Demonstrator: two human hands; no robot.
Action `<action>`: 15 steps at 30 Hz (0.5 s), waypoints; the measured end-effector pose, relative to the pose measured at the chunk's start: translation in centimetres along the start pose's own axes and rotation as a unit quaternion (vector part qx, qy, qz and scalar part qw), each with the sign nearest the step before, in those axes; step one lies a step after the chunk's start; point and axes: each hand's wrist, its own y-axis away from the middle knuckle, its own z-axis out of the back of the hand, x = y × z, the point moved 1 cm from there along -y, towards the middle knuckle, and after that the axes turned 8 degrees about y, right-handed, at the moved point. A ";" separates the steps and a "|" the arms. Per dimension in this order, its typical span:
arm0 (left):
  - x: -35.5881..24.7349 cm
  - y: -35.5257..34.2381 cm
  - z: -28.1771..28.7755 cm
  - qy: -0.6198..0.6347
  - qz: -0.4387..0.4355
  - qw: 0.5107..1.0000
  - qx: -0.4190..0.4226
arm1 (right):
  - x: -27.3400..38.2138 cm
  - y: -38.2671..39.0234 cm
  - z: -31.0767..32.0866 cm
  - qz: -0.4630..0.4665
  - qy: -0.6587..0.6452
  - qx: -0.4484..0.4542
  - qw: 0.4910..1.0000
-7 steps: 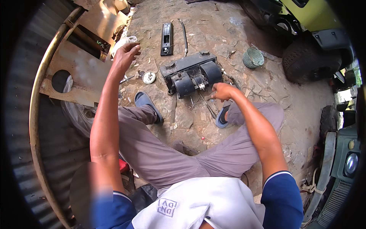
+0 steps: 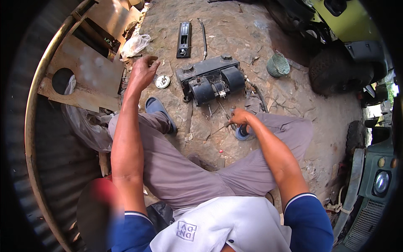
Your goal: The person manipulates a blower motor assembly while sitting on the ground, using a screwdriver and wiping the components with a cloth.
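My left hand [image 2: 144,72] hangs in the air beside a small round dish [image 2: 162,81] with small metal parts in it. Its fingers are bent, thumb a little apart, and nothing shows between them. My right hand [image 2: 240,117] is closed around a thin rod-like tool [image 2: 219,129], which points down and to the left; its exact kind is too small to tell. Ahead of my hands, on the stone floor, lies a black blower unit [image 2: 210,75] with two round drum housings. Thin rods or wires lie just below it.
Beyond the unit lie a long black panel [image 2: 184,40] and a black hose [image 2: 204,38]. A mesh basket [image 2: 278,65] stands at right, before a vehicle tyre [image 2: 338,69]. At left are a board with a round hole [image 2: 86,71], a plastic bag [image 2: 135,45] and a curved pole [image 2: 32,109].
My left hand has drawn back and down toward the dish. My right hand has moved down, away from the blower unit, with the thin tool now showing below it.
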 end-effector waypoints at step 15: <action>-2.2 0.8 0.6 0.028 -0.034 0.993 0.106 | -2.8 -6.9 -11.6 -0.135 -0.596 0.050 0.790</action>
